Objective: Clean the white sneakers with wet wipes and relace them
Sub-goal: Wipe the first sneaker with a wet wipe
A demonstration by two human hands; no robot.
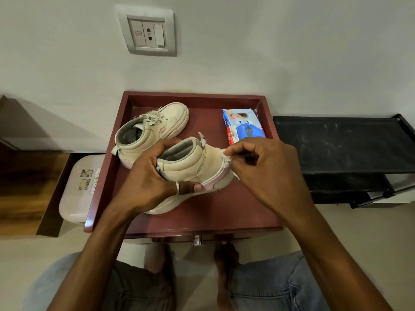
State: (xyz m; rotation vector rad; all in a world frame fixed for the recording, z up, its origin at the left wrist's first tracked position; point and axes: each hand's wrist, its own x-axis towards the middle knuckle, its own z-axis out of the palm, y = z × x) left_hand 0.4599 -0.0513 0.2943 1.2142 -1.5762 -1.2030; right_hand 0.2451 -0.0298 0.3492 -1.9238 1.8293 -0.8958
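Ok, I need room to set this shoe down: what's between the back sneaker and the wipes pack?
Nothing: in the head view, only bare red tray floor separates the back sneaker from the wipes pack.

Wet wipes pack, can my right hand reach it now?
Probably yes: the wet wipes pack lies just beyond the right hand, nothing between, though that hand is pinching a white scrap at the held sneaker.

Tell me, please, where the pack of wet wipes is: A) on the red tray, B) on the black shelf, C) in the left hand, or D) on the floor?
A: the pack of wet wipes lies in the back right corner of the red tray, just past the right hand.
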